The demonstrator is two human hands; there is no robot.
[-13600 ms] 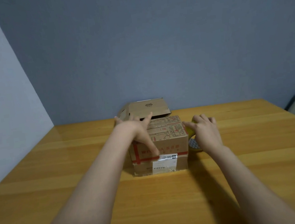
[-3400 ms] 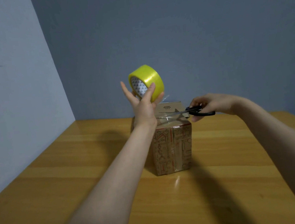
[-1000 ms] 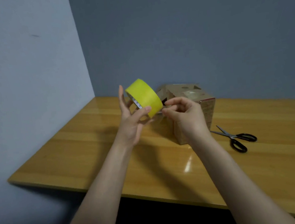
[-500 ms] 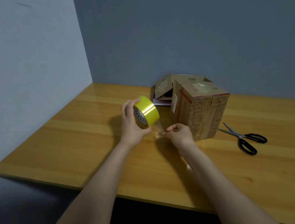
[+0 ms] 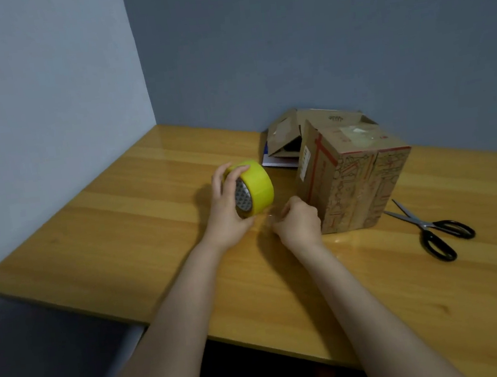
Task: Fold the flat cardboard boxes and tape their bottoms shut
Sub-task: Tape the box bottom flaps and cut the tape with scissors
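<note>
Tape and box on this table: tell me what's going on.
A person's left hand grips the yellow tape over the table, while the right hand seems to pinch the clear tape end drawn from it. The folded box stands right of the hands, tape already across its upturned face. The scissors lie untouched further right, and a second box with open flaps sits behind.

table [image 5: 121, 221]: glossy wood | box [image 5: 361, 181]: matt cardboard | tape roll [image 5: 257, 184]: shiny plastic

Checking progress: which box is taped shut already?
The nearer printed box, clear tape across its top; the plain box behind it has loose flaps.
</note>
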